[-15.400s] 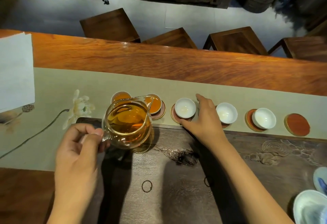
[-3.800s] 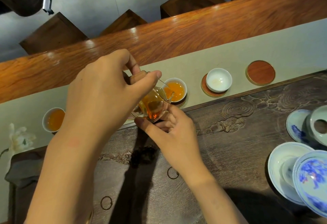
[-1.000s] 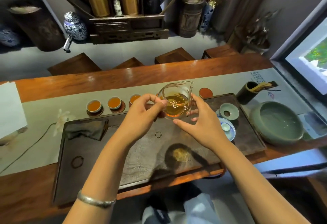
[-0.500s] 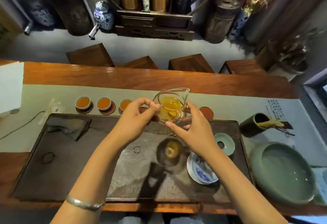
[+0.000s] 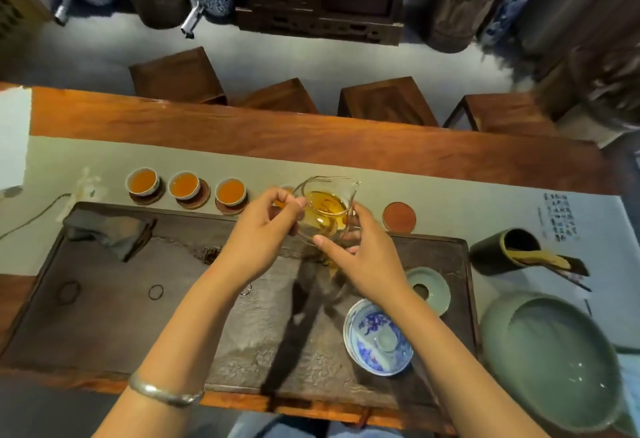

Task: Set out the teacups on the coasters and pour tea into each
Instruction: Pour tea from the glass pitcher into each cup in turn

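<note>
Setting: long wooden table (image 5: pixel 311 140) with a pale runner (image 5: pixel 450 195), dark tea tray (image 5: pixel 138 316) on the near side. On my feed I log: three filled teacups (image 5: pixel 187 185) on coasters along the runner, left; one bare coaster (image 5: pixel 399 216), right. Glass pitcher (image 5: pixel 323 209), partly full of amber tea, held above the tray's far edge. Left hand (image 5: pixel 263 233) pinches its left side; right hand (image 5: pixel 360 250) cups its right side and base. Blue-and-white bowl (image 5: pixel 377 340) on the tray, right; green basin (image 5: pixel 550 361) beyond it.

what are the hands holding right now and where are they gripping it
Both hold the glass pitcher of tea: the left hand pinches its left side, the right hand cradles its lower right side.
</note>
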A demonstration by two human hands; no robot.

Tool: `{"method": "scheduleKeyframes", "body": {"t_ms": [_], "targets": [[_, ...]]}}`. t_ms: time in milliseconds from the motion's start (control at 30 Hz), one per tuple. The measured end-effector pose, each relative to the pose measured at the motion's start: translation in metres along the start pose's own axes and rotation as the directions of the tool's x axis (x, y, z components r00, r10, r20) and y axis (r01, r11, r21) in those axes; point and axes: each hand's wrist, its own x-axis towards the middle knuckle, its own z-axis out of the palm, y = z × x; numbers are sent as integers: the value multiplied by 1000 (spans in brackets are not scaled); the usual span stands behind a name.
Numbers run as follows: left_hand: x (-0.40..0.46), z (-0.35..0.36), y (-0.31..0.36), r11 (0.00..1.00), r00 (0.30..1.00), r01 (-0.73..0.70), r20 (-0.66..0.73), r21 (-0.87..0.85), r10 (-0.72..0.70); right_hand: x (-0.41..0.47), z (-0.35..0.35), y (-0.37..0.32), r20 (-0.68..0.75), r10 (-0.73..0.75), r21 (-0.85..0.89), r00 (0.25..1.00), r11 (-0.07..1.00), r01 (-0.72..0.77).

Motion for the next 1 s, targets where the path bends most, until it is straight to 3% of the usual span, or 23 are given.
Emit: {"method": "scheduleKeyframes", "body": {"t_ms": [400,800,1000], "targets": [[32,-2,-9,981,998,16,49,192,-25,21,21,16,71,125,118,990,984,-133],[65,-2,-29,960,994,35,88,278,-62,38,48,35,117,211,306,971,922,-237],[73,-1,-34,949,992,45,101,312,-81,42,56,40,155,240,321,958,905,-278]]}}
